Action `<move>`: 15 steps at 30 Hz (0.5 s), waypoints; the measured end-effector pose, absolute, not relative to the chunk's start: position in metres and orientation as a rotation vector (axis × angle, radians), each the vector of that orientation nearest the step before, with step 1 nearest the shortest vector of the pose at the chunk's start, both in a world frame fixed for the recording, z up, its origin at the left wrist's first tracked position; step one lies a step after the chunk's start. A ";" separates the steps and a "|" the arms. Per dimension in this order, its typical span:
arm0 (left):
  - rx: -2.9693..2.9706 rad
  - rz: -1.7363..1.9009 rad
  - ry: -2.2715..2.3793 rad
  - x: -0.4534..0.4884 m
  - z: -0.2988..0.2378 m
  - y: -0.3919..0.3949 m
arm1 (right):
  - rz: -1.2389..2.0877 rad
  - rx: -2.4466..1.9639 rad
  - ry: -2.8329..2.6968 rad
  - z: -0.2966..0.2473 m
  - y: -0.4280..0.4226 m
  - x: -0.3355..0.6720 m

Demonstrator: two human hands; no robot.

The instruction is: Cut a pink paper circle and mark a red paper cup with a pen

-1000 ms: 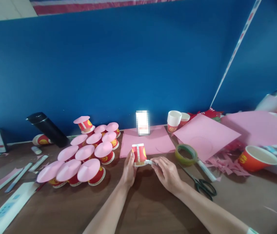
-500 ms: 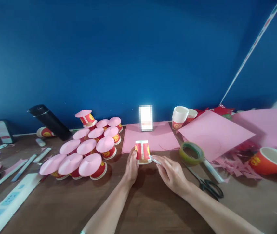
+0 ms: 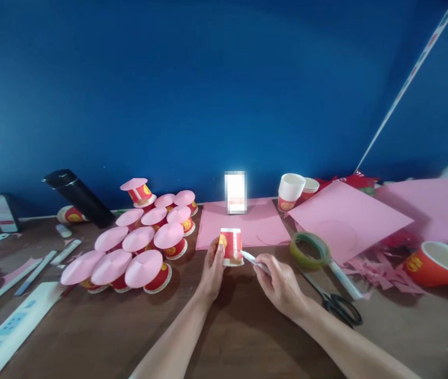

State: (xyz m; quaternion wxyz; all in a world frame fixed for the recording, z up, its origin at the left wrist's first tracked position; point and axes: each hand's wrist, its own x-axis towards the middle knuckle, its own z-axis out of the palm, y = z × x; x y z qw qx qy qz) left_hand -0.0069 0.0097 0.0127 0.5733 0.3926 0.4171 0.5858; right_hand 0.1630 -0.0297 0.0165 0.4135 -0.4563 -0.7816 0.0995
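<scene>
Upside down in front of me is a red and gold paper cup (image 3: 231, 246), its white rim at the bottom. My left hand (image 3: 212, 268) is closed round the cup's left side, thumb on the front. My right hand (image 3: 279, 281) grips a white pen-like tool (image 3: 252, 259), whose tip is at the cup's right side near the lower edge. Whether the tip touches the cup I cannot tell. On the left stand several upturned red cups topped with shallow pink paper cones (image 3: 144, 269).
Pink sheets (image 3: 204, 226) lie behind the cup, with a blurred bright upright rectangle (image 3: 235, 192) there. Tape (image 3: 309, 249), scissors (image 3: 342, 309) and pink scraps (image 3: 382, 273) lie right. White cups (image 3: 292, 185) stand behind. Left are a black flask (image 3: 78, 197) and a power strip (image 3: 19, 321).
The cup has turned in my left hand, so its gold emblem now shows on the left and the white strip sits further right. More of the pen-like tool shows.
</scene>
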 end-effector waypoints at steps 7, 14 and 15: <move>0.837 1.361 0.881 -0.008 0.007 0.011 | 0.213 -1.090 -1.984 0.019 -0.027 0.164; 0.787 1.347 0.834 -0.009 0.006 0.013 | 0.191 -1.082 -1.966 0.019 -0.024 0.167; 0.788 1.353 0.833 -0.009 0.006 0.013 | 0.183 -1.086 -1.968 0.018 -0.024 0.168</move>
